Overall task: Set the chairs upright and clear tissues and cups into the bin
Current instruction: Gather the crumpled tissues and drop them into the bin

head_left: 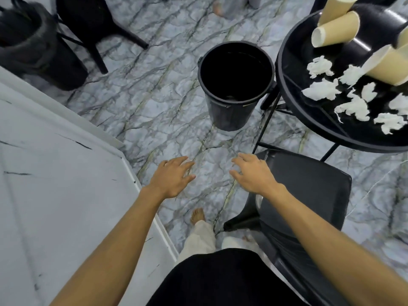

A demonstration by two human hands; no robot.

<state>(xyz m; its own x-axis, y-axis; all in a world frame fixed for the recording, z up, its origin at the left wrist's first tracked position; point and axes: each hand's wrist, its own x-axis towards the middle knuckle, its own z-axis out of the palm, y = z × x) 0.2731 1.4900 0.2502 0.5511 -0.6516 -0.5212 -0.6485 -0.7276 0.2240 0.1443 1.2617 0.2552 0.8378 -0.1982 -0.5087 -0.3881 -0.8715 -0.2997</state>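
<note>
Fingers: on both hands they are spread loose and hold nothing; the left hand [171, 178] and right hand [254, 175] hang palm-down over the floor, on the near side of the bin [234, 85].
Bin: black, upright on the marbled floor [154, 111], its mouth open; I cannot tell what lies inside.
Table: round and black [309, 129], just to the right of the bin, its rim close to the bin's wall.
Tissues: white crumpled pieces [353, 104] scattered on the table top, right of the bin.
Cups: tan paper cups [335, 29] lying tipped on the table, to the right of the bin and farther back; another cup [388, 65] lies close to the tissues.
Near chair: black [309, 195], nearer than the bin and to its right, under the right forearm; the right hand is at its front corner.
Far chair: black [92, 21], well left of the bin and farther back, legs on the floor.
Counter: white slab [55, 195] nearer than the bin, on its left, beside the left forearm.
</note>
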